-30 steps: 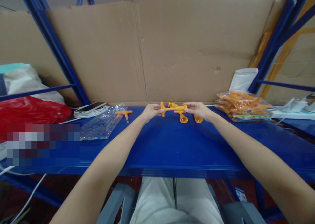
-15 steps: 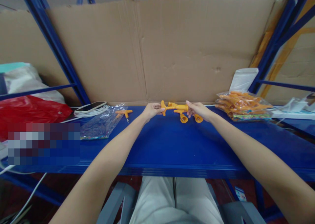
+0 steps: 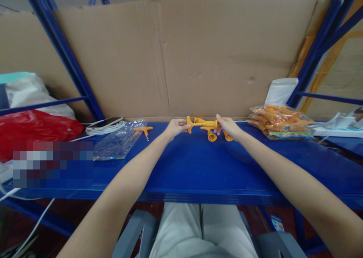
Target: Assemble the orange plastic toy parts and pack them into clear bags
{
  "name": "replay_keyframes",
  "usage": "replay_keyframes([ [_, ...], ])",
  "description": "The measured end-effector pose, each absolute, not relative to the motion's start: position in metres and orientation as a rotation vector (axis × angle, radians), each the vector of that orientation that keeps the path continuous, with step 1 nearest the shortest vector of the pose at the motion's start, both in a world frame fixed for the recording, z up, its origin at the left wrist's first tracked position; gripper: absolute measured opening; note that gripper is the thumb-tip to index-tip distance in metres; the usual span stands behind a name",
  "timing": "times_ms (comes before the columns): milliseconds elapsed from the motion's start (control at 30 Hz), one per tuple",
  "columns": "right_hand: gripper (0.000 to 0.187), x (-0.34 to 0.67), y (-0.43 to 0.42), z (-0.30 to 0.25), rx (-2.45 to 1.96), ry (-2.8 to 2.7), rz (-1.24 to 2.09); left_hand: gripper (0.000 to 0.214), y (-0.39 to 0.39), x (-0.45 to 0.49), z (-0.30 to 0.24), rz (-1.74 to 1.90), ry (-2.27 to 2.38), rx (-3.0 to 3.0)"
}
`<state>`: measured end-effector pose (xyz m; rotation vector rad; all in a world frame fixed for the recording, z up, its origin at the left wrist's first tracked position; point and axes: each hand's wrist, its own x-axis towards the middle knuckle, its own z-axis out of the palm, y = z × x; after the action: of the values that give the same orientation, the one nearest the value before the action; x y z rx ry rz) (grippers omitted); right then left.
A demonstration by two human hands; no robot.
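Note:
My left hand (image 3: 177,127) pinches the T-shaped handle of an orange plastic T-handled screw (image 3: 189,124). Its spiral shaft points right, into or against an orange tube-shaped sleeve (image 3: 209,124); how deep it sits I cannot tell. The far right end of that sleeve is gripped by the fingers of my right hand (image 3: 226,125). Below them on the shelf lie two orange funnel-ended pieces: one funnel-ended piece (image 3: 212,136) in plain sight, the other funnel-ended piece (image 3: 228,137) partly covered by my right hand.
A small orange corkscrew (image 3: 143,130) with a metal spiral lies at left by a clear plastic bag (image 3: 115,140). Behind are a phone (image 3: 109,122) and a coiled white cable (image 3: 104,129). A bag of orange parts (image 3: 279,122) rests at right. Cardboard (image 3: 198,61) backs the blue shelf (image 3: 195,171).
Both hands and the parts they hold stay almost where they were. My right hand has shifted very slightly toward the back; the screw and sleeve look the same.

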<state>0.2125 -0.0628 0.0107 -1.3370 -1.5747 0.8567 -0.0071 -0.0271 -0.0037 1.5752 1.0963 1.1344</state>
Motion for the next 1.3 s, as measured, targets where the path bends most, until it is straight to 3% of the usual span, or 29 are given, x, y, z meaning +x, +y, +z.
replay_keyframes([
  [100, 0.043, 0.216, -0.065, 0.014, -1.287, -1.593, 1.001, 0.022, -0.024, -0.009, -0.005, 1.131, 1.088, 1.590],
  [300, 0.011, 0.223, -0.061, 0.011, -1.154, -1.582, 1.170, 0.025, -0.022, -0.012, -0.008, 1.146, 1.041, 1.574],
  [1000, 0.026, 0.231, -0.057, 0.008, -0.958, -1.719, 1.099, 0.014, -0.027, -0.013, 0.002, 1.038, 1.055, 1.503],
  [1300, 0.012, 0.230, -0.055, 0.006, -1.065, -1.680, 1.154, 0.015, -0.031, -0.012, 0.004, 1.060, 1.051, 1.499],
])
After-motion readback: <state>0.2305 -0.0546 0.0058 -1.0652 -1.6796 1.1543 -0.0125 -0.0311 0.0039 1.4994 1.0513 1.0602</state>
